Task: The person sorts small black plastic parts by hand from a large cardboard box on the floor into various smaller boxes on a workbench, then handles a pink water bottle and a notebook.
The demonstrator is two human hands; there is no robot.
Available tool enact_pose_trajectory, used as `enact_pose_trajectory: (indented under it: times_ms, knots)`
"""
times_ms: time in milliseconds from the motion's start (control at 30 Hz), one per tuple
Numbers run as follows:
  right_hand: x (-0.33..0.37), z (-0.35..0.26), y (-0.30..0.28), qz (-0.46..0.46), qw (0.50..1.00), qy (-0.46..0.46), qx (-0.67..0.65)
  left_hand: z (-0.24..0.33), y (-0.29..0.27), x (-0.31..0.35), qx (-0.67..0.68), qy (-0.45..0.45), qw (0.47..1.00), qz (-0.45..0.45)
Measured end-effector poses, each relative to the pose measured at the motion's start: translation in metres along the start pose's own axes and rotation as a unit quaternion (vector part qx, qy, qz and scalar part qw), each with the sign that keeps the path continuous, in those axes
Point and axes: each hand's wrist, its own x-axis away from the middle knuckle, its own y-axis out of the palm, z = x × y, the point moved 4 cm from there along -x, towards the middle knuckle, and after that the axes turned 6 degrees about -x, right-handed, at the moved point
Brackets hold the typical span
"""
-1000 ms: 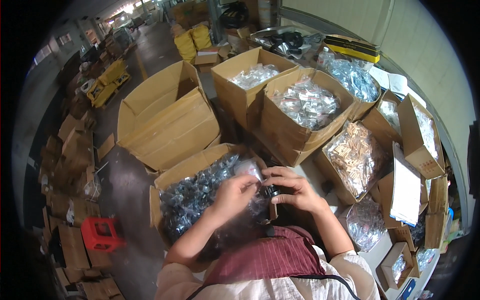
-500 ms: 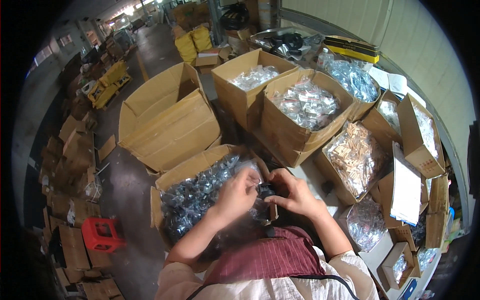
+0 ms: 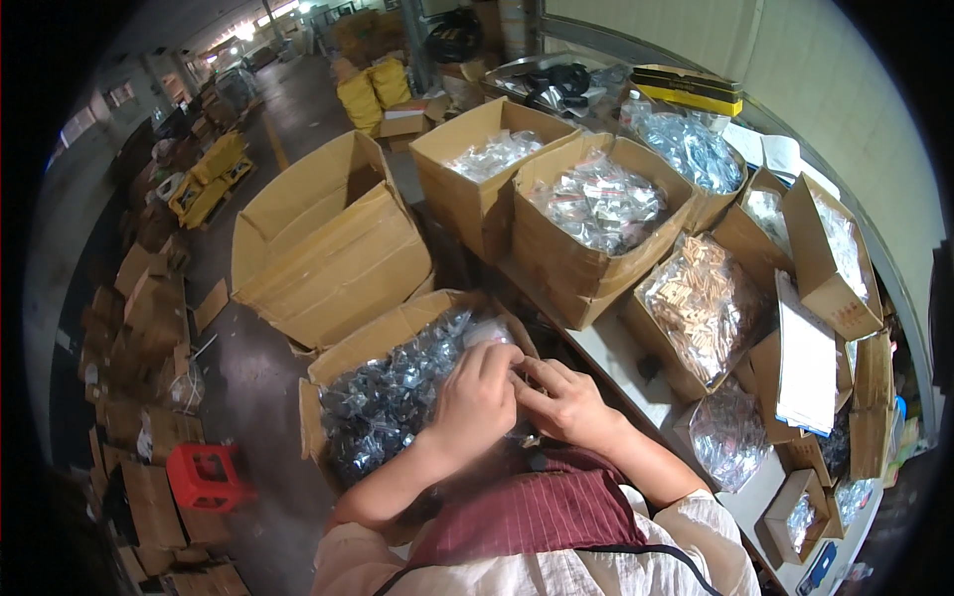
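Note:
My left hand (image 3: 479, 389) and my right hand (image 3: 568, 402) meet over the near right side of an open cardboard box (image 3: 310, 417). Both are closed, with their fingertips pinched together. Whatever lies between them is hidden by the fingers. A patch of clear plastic (image 3: 491, 332) shows just beyond the left knuckles; I cannot tell whether it is held. Many small clear bags with dark parts (image 3: 383, 402) fill the box to the left of my left hand.
Ahead stand a large carton (image 3: 338, 278), a carton of clear bags (image 3: 462, 204) and another of silvery bags (image 3: 566, 273). To the right are a box of bagged tan pegs (image 3: 701, 298) and a paper pad (image 3: 807, 368). A red stool (image 3: 206, 479) stands on the floor at left.
My hands have come together, the right moving left to meet the left. The black part seen at my right fingers is now hidden. The view has shifted slightly.

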Motion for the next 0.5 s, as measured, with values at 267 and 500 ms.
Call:
enact_pose_trajectory:
  times_ms: [267,500]
  knots:
    - [-0.007,0.014,-0.008,-0.031,0.985,0.003,-0.170,-0.027,-0.012,-0.004,0.342,-0.160,0.920,-0.102]
    - [-0.022,0.015,-0.036,0.011,0.983,-0.003,-0.184,-0.036,-0.023,-0.020,0.310,-0.155,0.933,-0.103]
